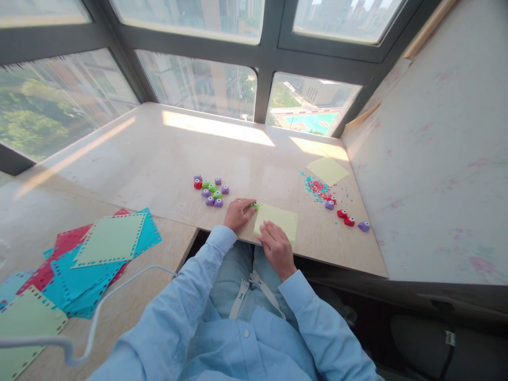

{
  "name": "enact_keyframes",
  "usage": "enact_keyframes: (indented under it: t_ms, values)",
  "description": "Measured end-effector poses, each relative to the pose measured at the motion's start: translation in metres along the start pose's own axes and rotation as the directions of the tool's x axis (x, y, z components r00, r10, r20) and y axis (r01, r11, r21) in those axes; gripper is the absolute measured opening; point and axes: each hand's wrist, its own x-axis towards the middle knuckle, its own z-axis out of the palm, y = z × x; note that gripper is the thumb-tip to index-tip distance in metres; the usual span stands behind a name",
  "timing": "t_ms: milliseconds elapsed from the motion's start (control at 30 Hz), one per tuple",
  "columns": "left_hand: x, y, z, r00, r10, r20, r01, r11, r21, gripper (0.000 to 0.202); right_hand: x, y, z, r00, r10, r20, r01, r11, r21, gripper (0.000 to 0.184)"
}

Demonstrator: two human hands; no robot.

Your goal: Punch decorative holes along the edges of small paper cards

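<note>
At the near edge of the desk, my left hand (238,214) is closed around a small green craft punch (254,205). The punch sits at the upper left corner of a pale yellow paper sheet (284,218). Tiny holes show near the sheet's top right corner. My right hand (277,247) lies over the sheet's lower part, fingers stretched out flat on it, holding nothing between them. Left of the sheet stands a cluster of purple, green and red craft punches (211,188).
Red punches (345,217), a purple punch (364,226), another yellow sheet (328,171) and blue and red paper bits (317,188) lie to the right. Several hole-edged coloured sheets (111,238) and a white cable (95,321) are at left. Windows and a wall (428,159) border the desk.
</note>
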Motion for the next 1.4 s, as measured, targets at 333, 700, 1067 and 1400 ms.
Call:
enact_keyframes:
  t_ms: [333,700,1067,1400]
  values:
    - [-0.001,-0.001,0.001,1.0,-0.009,-0.004,0.009,1.0,-0.009,0.025,0.007,-0.006,0.002,1.0,-0.022,-0.02,0.022,1.0,0.009,0.033]
    - [-0.001,-0.003,0.002,1.0,-0.001,0.001,0.001,1.0,0.0,0.031,0.016,0.005,-0.005,0.98,-0.115,0.162,0.109,0.993,0.046,0.036]
    - [-0.002,-0.004,0.0,0.999,0.016,-0.041,-0.018,0.998,-0.063,0.029,0.048,0.062,-0.018,0.989,-0.066,0.131,0.06,0.997,0.052,0.04]
    - [0.0,-0.005,0.0,1.0,0.022,-0.013,-0.022,1.0,0.013,0.022,0.046,0.089,-0.004,0.977,-0.136,0.162,0.131,0.991,0.038,0.036]
